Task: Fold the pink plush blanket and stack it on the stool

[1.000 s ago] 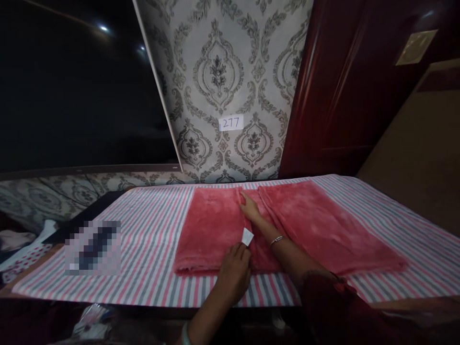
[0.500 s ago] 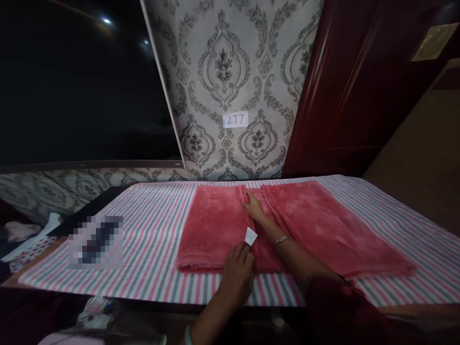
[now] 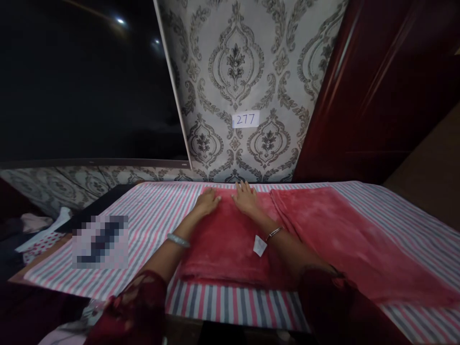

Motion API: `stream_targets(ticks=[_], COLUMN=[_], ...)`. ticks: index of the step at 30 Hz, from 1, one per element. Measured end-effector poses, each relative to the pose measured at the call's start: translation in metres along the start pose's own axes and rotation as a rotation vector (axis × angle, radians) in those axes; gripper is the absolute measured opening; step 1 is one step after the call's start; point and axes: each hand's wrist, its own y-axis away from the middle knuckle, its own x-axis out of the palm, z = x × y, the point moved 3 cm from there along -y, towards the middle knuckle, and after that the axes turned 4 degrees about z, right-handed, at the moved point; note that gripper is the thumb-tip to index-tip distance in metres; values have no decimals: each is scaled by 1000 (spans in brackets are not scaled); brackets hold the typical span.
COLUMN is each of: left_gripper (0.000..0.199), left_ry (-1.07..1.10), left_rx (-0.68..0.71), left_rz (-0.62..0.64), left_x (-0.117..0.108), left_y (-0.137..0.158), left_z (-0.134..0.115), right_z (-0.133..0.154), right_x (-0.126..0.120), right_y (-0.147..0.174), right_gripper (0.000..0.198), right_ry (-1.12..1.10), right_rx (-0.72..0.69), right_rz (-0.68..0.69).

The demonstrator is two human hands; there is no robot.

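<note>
On the cloth (image 3: 151,215), a blanket (image 3: 226,235) with a tag (image 3: 259,246) on top; behind, on the wall (image 3: 235,79), a card (image 3: 246,119) between screen (image 3: 86,86), left, and panel (image 3: 348,110), right.

Patterned wall (image 3: 235,91) blocks reach beyond far edge of striped cloth (image 3: 154,230); TV (image 3: 82,86) bars back left. Narrow gap between left hand (image 3: 207,201) and right hand (image 3: 247,197), wider between forearms (image 3: 287,247), over blanket (image 3: 223,244). Room left of left arm, except blurred item (image 3: 100,242). Right side: blanket lies low, passable above.
</note>
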Motion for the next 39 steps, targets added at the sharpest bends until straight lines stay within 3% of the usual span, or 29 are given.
stream_targets(ticks=[3, 6, 9, 19, 26, 29, 32, 35, 39], left_gripper=[63, 66, 67, 70, 68, 62, 62, 63, 66], left_ry=[-46, -212, -337, -327, -212, -161, -162, -194, -261], left_rx=[-32, -32, -34, -28, -5, 33, 171, 298, 277], left_rz=[4, -23, -33, -18, 103, 115, 28, -22, -59], left_x=[28, 60, 75, 72, 55, 38, 34, 54, 85], left_y=[-21, -23, -22, -24, -26, -5, 38, 85, 114], left_z=[6, 13, 19, 21, 17, 12, 7, 12, 25], right_z=[-11, -24, -28, -28, -27, -22, -11, 0, -4], right_x=[23, 40, 46, 44, 32, 16, 2, 6, 29], right_y=[7, 12, 11, 11, 9, 19, 52, 99, 139], right_gripper=[65, 69, 71, 70, 68, 64, 66, 71, 74], right_ry=[64, 112, 150, 156, 143, 103, 83, 86, 134], right_rx=[17, 26, 31, 51, 53, 62, 0, -160, -205], right_rz=[73, 94, 110, 156, 208, 270, 217, 159, 196])
